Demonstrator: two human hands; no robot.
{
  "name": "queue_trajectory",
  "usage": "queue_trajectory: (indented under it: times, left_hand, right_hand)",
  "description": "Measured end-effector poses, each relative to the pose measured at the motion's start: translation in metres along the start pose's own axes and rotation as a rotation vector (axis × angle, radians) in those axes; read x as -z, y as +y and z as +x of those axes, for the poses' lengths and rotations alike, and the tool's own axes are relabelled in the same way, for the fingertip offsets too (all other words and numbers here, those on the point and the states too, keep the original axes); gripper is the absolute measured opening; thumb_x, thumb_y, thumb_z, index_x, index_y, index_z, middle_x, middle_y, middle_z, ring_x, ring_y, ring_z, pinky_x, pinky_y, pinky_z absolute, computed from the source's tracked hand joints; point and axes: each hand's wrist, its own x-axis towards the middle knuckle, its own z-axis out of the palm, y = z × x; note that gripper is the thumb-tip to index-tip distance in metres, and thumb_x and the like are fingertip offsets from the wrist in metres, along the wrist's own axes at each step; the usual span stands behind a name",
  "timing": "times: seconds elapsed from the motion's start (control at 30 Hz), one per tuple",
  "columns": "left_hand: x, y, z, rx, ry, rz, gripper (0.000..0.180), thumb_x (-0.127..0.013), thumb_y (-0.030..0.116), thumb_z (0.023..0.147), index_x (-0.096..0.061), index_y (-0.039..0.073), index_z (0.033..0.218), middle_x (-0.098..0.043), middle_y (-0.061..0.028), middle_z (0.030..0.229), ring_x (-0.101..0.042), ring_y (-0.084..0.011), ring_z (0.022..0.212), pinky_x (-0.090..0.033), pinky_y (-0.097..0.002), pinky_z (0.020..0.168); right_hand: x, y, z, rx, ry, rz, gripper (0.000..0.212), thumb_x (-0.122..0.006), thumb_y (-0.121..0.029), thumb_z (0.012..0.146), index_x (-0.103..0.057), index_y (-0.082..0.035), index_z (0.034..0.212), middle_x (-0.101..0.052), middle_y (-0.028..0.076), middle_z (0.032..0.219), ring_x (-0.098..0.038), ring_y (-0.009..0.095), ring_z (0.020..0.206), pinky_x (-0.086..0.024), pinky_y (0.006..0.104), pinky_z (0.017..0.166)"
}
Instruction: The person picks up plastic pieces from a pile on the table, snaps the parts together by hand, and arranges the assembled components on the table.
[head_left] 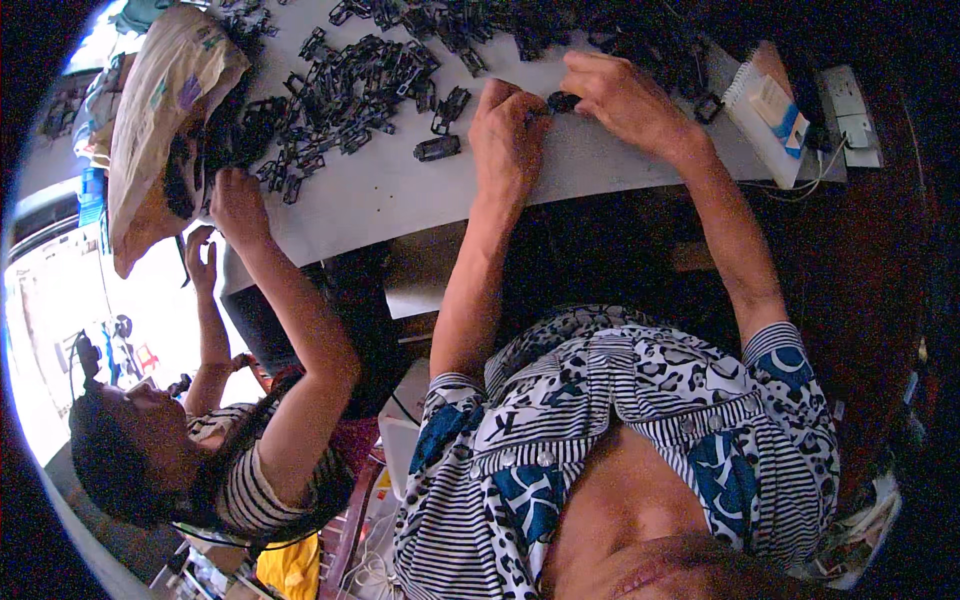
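Observation:
Over the white table, my left hand (508, 140) is closed, its fingers pinched together around something small and dark that is mostly hidden. Close to its right, my right hand (628, 102) is closed too, with thumb and fingertips on a small black plastic part (563, 102). The two hands nearly meet at this part; whether both touch the same piece I cannot tell. Beside my left wrist lie a black plastic housing (437, 149) and an open black frame-shaped piece (451, 110). A large pile of similar black pieces (365, 90) spreads toward the far left.
The white table (350, 215) curves across the far side. At left, a co-worker (250, 440) reaches into a pale plastic sack (165, 120) of dark pieces. On the right are a spiral notebook (765, 105) and a white power strip (850, 115) with a cable.

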Motion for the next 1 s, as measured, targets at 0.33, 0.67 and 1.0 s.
queue_trajectory:
  times: [0.33,0.67,1.0]
  left_hand:
    - [-0.006,0.014,0.008,0.067,-0.014,0.113,0.032,-0.075,0.003,0.061,-0.066,0.006,0.092,-0.059,-0.0101,0.094,-0.060,-0.0301,0.086,-0.049,-0.0378,0.073]
    - [-0.006,0.014,0.008,0.085,0.007,0.128,0.035,-0.078,0.005,0.059,-0.070,0.009,0.092,-0.061,-0.0089,0.091,-0.061,-0.0286,0.085,-0.049,-0.0372,0.073]
    - [-0.008,0.016,0.008,0.108,-0.001,0.086,0.032,-0.077,0.003,0.060,-0.070,0.008,0.091,-0.060,-0.0105,0.090,-0.060,-0.0288,0.085,-0.050,-0.0363,0.072]
  right_hand:
    - [0.019,-0.006,-0.005,-0.072,-0.027,0.068,0.028,-0.067,-0.009,0.075,-0.063,-0.001,0.101,-0.058,0.017,0.110,-0.056,0.034,0.105,-0.046,0.0378,0.092]
    - [0.019,0.002,-0.009,-0.036,0.033,0.070,0.030,-0.069,-0.006,0.073,-0.062,0.001,0.101,-0.058,0.014,0.101,-0.059,0.032,0.097,-0.048,0.0376,0.085]
    - [0.009,-0.002,-0.008,-0.055,0.002,-0.002,0.029,-0.071,-0.006,0.069,-0.062,-0.002,0.096,-0.057,0.013,0.096,-0.060,0.031,0.092,-0.050,0.0389,0.078]
